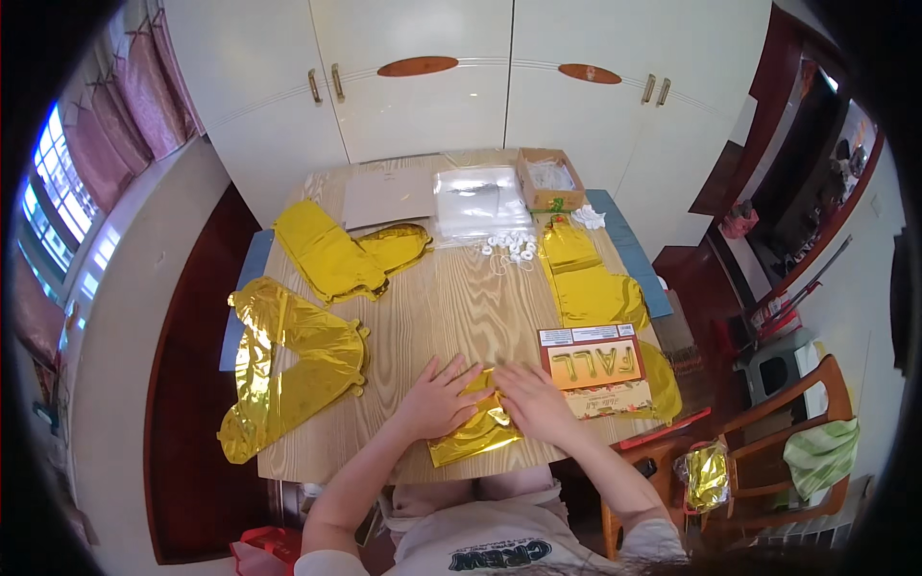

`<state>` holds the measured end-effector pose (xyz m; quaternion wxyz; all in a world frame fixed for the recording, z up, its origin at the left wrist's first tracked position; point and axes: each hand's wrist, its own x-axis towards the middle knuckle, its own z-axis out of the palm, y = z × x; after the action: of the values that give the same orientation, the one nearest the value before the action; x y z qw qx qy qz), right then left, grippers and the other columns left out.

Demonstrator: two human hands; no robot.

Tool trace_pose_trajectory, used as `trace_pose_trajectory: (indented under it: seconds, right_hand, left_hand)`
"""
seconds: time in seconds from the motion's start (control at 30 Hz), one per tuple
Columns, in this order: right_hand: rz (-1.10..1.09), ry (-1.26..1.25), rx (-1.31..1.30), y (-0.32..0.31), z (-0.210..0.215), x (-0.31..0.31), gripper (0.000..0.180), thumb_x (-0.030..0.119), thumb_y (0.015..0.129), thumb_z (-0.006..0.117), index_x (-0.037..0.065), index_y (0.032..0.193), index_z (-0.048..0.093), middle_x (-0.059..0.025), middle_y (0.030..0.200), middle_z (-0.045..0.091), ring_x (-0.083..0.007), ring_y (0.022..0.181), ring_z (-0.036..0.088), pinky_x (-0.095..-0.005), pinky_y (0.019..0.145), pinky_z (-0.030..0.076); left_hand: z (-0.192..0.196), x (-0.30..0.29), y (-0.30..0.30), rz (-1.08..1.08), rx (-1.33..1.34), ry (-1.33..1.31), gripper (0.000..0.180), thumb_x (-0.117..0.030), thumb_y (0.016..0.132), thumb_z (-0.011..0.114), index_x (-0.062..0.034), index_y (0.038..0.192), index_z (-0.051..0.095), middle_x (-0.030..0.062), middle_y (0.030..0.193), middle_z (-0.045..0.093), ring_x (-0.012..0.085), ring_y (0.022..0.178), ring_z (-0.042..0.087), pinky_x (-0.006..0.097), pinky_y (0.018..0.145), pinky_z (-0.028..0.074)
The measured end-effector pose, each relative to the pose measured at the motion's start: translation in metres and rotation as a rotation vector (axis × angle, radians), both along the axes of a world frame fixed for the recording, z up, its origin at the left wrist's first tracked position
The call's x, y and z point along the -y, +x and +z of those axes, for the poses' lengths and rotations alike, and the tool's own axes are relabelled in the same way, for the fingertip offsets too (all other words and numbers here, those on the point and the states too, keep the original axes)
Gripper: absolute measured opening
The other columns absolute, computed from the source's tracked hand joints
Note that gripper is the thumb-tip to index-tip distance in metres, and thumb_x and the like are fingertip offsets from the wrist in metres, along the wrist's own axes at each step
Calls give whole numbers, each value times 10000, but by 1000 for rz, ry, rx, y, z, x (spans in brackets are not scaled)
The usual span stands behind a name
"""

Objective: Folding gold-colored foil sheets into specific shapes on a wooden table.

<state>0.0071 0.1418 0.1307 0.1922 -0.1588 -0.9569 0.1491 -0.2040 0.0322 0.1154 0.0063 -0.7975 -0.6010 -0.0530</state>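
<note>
My left hand (pixel 440 399) lies flat on a folded gold foil balloon (pixel 475 435) at the table's near edge, its fingers spread. Across from it, my right hand (pixel 534 403) presses on the same foil with fingers stretched out. The two hands are slightly apart, with crinkled foil showing between them. Just right of my right hand is a printed card package (pixel 589 370) with an orange panel picturing balloon letters. It rests partly on another gold foil balloon (pixel 595 293).
More flat gold foil balloons (pixel 298 360) (pixel 331 254) lie on the table's left. Clear plastic bags (pixel 477 202), a grey sheet (pixel 388 197), white ribbon rolls (pixel 514 247) and a cardboard box (pixel 551 182) are at the back. A wooden chair (pixel 783 403) stands right, holding packaged gold foil (pixel 708 477).
</note>
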Motion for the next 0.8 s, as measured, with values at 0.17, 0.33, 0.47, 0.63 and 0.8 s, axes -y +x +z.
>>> trace_pose_trajectory:
  seconds: [0.17, 0.33, 0.47, 0.63, 0.8]
  right_hand:
    - [35, 88, 154, -19, -35, -13, 511, 260, 947, 518, 13, 1390, 456, -128, 1453, 458, -267, 1388, 372, -475, 1131, 270]
    - [57, 119, 271, -13, -31, -16, 544, 290, 972, 467, 14, 1434, 384, -127, 1520, 358, -276, 1419, 314, -497, 1161, 200]
    - [46, 156, 316, -12, -29, -13, 560, 311, 977, 444, 18, 1448, 363, -117, 1537, 333, -259, 1432, 291, -516, 1162, 176]
    - [44, 196, 319, -11, -28, -13, 565, 322, 985, 422, 26, 1461, 349, -104, 1543, 324, -242, 1437, 281, -518, 1167, 158]
    - [67, 161, 304, -12, -30, -13, 572, 324, 985, 423, 24, 1465, 341, -98, 1552, 305, -242, 1439, 276, -514, 1172, 150]
  left_hand:
    - [-3, -1, -3, -9, -12, -19, 428, -417, 962, 468, -332, 1381, 498, 77, 1532, 341, 339, 1428, 266, 584, 1139, 178]
    - [-5, 3, -4, 8, 36, 18, 529, -425, 964, 460, -185, 1434, 429, 104, 1528, 344, 325, 1425, 276, 547, 1148, 188]
    - [-3, 16, -9, 64, 40, -33, 634, -434, 966, 455, -43, 1455, 354, 125, 1520, 352, 309, 1427, 280, 519, 1149, 201]
    - [-10, 39, -25, 131, 46, -54, 658, -441, 965, 446, -41, 1471, 317, 129, 1528, 338, 279, 1446, 254, 515, 1164, 174]
    - [-7, 58, -33, 207, 38, -136, 644, -422, 981, 420, -49, 1489, 285, 133, 1537, 322, 273, 1459, 224, 524, 1178, 116]
